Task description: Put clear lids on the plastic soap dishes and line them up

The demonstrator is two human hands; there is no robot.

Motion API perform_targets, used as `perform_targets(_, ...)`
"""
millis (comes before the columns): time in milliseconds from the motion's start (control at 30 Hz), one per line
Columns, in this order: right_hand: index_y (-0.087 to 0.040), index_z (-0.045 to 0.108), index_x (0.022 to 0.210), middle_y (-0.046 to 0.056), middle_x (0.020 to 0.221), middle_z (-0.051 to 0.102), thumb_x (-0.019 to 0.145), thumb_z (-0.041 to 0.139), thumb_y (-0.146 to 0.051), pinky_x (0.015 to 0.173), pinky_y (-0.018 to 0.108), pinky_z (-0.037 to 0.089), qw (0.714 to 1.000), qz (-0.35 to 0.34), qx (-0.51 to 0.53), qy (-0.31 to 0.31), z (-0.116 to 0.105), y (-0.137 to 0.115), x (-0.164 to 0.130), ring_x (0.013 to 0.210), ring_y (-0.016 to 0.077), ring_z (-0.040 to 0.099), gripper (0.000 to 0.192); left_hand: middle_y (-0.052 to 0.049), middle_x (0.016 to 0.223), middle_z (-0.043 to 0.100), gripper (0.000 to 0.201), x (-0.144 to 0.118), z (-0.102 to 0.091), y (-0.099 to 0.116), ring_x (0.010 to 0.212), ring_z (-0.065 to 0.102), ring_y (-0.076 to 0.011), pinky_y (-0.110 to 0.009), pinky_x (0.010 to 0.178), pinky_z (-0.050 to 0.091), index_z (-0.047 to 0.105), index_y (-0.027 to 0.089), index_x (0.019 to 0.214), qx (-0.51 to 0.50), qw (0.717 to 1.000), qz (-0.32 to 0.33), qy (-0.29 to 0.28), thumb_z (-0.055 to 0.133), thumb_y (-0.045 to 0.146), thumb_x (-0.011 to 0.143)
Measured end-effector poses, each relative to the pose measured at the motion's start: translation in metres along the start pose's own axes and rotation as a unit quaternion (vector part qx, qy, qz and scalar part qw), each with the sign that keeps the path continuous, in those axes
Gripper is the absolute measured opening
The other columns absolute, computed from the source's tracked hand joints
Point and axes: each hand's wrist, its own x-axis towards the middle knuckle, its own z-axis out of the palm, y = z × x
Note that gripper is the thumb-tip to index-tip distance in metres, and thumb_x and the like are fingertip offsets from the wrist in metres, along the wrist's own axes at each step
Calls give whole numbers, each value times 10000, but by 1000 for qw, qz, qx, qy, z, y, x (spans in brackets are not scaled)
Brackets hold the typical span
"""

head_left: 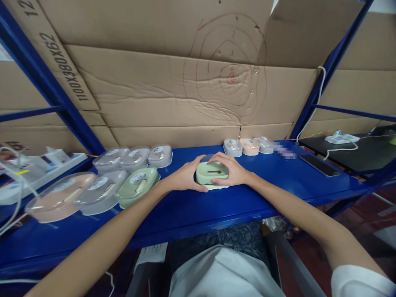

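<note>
A small green lunch box (212,171) with a long slot in its top is between my hands in the middle of the blue shelf. My left hand (187,175) curves round its left side, fingers behind and thumb low in front. Over the right side, my right hand (232,170) grips the box, its thumb against the front and its fingers across the top. A pale flat edge (216,187) shows beneath the box; what it belongs to is hard to make out. Part of something clear shows behind the box, mostly covered by my fingers.
Several lidded lunch boxes stand at left, including a green one (138,186) and a peach one (60,197). Three smaller boxes, one peach (249,146), stand at the back right. A phone (319,165) lies at right. Blue posts and cardboard (148,82) close off the back.
</note>
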Motion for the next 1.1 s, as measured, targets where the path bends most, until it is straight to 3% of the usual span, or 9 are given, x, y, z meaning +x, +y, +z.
perform_targets(200,-221,603,1328,135,1271,664,826,831,-496,1038,498,566,1000,-15,-16,-20,2,-1,0,1177,309,666,616,-194,1659,471,1316,0,-1,3,1472,530,-426,-502,1200,419,241,201,1685,12,1000,13,-5,939,584,638)
perform_targets(567,-219,605,1339,147,1281,648,853,790,-516,1061,513,553,998,-26,-44,-39,3,-2,-1,1201,326,647,599,-219,1704,393,1247,1,1,-1,1523,458,-441,-538,1226,374,302,189,1656,33,999,27,-6,915,615,657)
perform_targets(800,-213,602,1341,162,1290,630,882,755,-535,1052,515,551,995,-44,-71,-50,3,0,-3,1190,333,641,582,-129,1502,627,959,1,1,0,1329,620,-413,-491,1105,461,525,240,1491,37,998,59,-2,897,585,677)
perform_targets(1100,-185,607,1339,176,1280,611,891,729,-584,1045,526,547,990,-51,-112,-67,7,2,-7,1194,341,626,612,-126,1396,676,895,1,0,1,1245,642,-380,-459,1062,470,563,197,1435,52,997,62,-5,909,547,688)
